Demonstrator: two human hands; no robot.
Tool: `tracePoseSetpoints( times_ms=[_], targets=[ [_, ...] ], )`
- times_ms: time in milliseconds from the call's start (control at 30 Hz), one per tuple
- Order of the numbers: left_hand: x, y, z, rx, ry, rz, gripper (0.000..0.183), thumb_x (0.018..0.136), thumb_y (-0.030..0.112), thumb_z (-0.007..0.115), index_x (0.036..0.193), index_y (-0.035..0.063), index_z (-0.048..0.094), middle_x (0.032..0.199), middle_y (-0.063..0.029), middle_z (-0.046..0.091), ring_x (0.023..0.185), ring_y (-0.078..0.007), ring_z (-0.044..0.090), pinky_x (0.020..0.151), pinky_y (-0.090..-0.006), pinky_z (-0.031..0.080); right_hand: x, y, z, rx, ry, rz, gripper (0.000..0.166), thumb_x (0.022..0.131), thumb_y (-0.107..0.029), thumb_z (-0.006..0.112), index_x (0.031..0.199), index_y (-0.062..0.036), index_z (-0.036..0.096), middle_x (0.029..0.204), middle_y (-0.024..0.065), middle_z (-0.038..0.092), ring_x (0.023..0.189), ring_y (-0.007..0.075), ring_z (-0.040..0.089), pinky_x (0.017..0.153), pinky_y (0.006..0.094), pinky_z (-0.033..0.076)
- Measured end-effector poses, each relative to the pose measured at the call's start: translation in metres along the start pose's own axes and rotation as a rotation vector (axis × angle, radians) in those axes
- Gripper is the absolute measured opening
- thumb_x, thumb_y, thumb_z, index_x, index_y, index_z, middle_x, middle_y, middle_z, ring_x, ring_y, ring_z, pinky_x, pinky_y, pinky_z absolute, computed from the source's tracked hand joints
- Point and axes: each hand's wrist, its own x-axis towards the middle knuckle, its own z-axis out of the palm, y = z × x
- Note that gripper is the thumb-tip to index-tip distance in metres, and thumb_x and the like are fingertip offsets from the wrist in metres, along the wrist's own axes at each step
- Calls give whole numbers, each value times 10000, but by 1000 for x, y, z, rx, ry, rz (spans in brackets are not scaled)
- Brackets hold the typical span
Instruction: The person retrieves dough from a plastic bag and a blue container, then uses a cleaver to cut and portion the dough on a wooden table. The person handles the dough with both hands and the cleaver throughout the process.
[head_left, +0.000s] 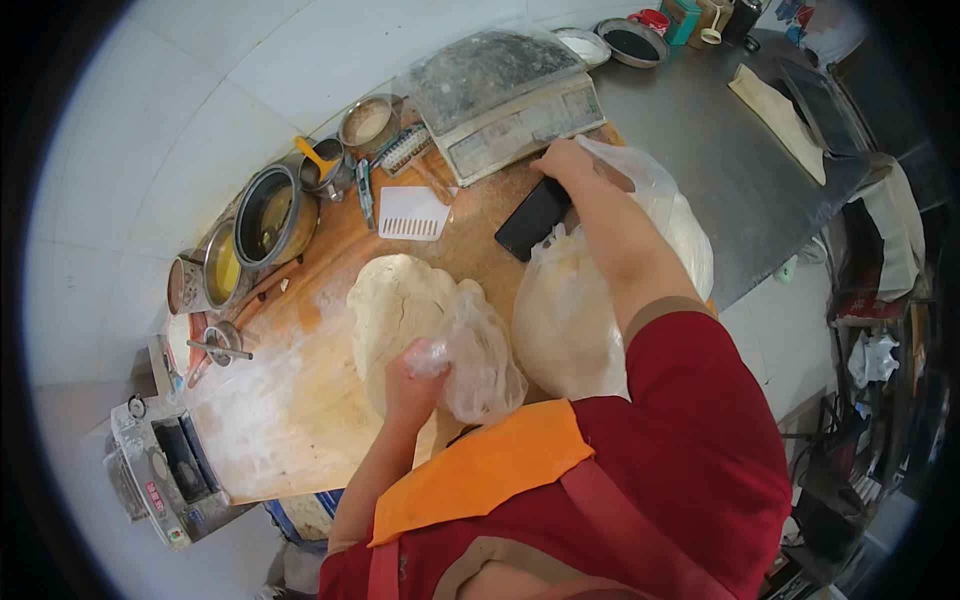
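A large lump of pale dough (397, 307) rests on the floured wooden board (300, 405). My left hand (415, 382) is closed around bunched plastic of a clear plastic bag (484, 360) against the dough's right side. Farther up, my right hand (566, 161) reaches to the front edge of a dusty weighing scale (517, 120), just above a black phone (534, 219); its fingertips are partly hidden, so its hold cannot be told. Below my right forearm lies a bulging plastic bag of dough (570, 315). Another plastic-wrapped pale mass (690, 240) shows right of the forearm.
A white slotted scraper (412, 214) lies behind the dough. Along the wall stand a dark metal pot (274, 217), a bowl of yellow liquid (223, 266) and a cup with a yellow-handled tool (319, 159). A dough-rolling machine (172, 472) is at the left; a metal counter (675, 127) adjoins the right.
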Motion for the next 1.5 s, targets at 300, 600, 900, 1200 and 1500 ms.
tracePoseSetpoints(
  times_ms=[300, 600, 900, 1200, 1500],
  targets=[
    [-21, -17, 9, -77, -90, -117, 209, 773, -3, 657, 982, -9, 668, 872, -38, 688, 809, -112, 611, 729, -262, 483, 35, 58, 3, -110, -75, 86, 416, 708, -244, 687, 1068, -36, 690, 1153, 160, 655, 1088, 323, 617, 914, 423, 500],
    [-50, -23, -5, -292, -24, -154, 209, 784, -38, 634, 987, 2, 668, 889, -43, 681, 829, -106, 605, 745, -262, 480, -14, 191, -53, -287, -31, 421, 366, 809, -279, 621, 1126, -107, 680, 1227, 96, 631, 1148, 266, 591, 951, 372, 476],
    [-101, -58, -16, -98, 84, -157, 233, 786, 57, 673, 1019, 45, 674, 880, -22, 685, 832, -111, 612, 758, -278, 487, -88, 251, -129, 321, 631, 262, 214, 765, -160, 649, 924, -24, 692, 782, 123, 670, 671, 178, 641, 587, 312, 501],
    [-174, -120, -19, -462, 216, -77, 342, 762, 29, 631, 1104, 26, 621, 977, -57, 670, 930, -152, 614, 826, -287, 474, -377, -87, -9, 614, -514, -525, 541, 734, -113, 697, 1257, -83, 561, 849, -26, 585, 647, 63, 506, 535, 218, 391],
    [-297, -165, -32, -630, 520, -564, 315, 771, 53, 613, 1079, -15, 612, 932, -95, 659, 873, -205, 626, 757, -330, 496, -429, -255, 243, 383, -481, -764, 603, 671, -286, 783, 1150, -9, 544, 1034, 232, 639, 961, 357, 622, 812, 404, 501]
  ],
)
